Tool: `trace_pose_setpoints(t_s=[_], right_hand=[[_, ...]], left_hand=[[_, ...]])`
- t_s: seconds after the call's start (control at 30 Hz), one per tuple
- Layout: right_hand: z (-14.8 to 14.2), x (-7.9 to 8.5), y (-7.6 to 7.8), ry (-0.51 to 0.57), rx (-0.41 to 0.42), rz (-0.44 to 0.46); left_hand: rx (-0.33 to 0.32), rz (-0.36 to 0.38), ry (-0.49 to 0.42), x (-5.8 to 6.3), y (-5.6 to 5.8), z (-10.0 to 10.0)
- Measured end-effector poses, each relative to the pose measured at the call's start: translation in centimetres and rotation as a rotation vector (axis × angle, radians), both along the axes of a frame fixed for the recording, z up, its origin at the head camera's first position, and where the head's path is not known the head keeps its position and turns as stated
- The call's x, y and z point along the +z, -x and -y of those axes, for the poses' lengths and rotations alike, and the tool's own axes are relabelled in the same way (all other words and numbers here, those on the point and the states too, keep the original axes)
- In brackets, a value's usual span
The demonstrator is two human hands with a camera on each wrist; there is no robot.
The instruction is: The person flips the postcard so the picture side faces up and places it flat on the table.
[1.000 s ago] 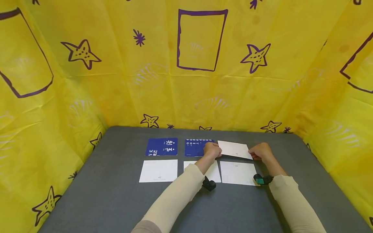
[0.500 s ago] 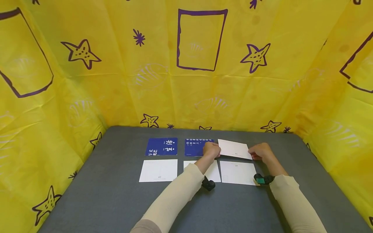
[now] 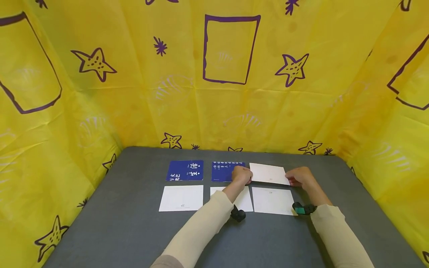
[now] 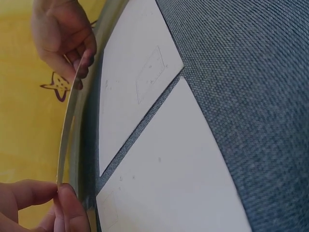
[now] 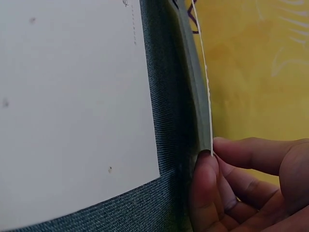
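A white postcard is held just above the table at the right end of the back row. My left hand pinches its left edge between thumb and fingers. At the other end my right hand pinches the right edge. Seen edge-on in the left wrist view, the postcard bows slightly, with both hands on it. Beneath the left hand lies a blue postcard with white writing, partly covered. In front of the held one, a white postcard lies flat.
Farther left lie a blue postcard and, before it, a white postcard. My left forearm crosses another white postcard in the front row. Yellow patterned cloth encloses the grey table at the back and sides.
The hands and the held postcard stay almost in place. The head view has tilted slightly, so the whole scene sits a little lower in it.
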State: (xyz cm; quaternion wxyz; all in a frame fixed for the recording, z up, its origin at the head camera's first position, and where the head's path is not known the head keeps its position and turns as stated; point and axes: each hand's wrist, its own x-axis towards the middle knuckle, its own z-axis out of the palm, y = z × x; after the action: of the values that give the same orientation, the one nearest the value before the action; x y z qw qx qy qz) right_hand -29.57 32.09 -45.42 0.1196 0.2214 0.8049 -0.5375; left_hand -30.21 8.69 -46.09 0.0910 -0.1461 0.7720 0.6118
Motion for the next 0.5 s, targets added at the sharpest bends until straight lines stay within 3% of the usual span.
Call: trace_pose_setpoints(t_s=[0.5], right_hand=[[0.17, 0.90, -0.63, 0.020, 0.029, -0.027]], left_hand=[[-0.022, -0.021, 0.051, 0.16, 0.14, 0.28]])
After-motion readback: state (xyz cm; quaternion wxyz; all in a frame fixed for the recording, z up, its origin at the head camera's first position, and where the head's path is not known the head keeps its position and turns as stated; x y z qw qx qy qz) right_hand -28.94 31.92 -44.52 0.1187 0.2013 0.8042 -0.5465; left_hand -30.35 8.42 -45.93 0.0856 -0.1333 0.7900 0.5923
